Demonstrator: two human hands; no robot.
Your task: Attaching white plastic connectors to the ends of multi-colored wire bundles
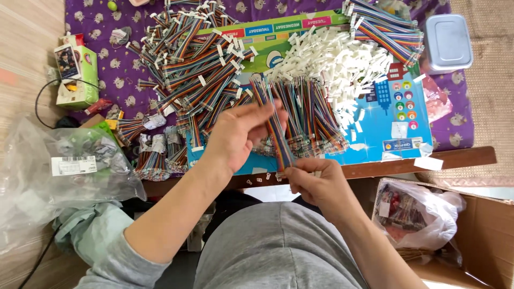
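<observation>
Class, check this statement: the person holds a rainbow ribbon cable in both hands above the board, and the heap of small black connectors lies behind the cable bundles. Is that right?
Not quite. The head view shows the small connectors in the heap are white, not black. The rest holds: the left hand and right hand both hold the rainbow ribbon cable above the board, with the heap behind the cable bundles.

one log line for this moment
left hand: holds ribbon cable upper part | right hand: pinches its lower end | white connectors: piled behind
</observation>
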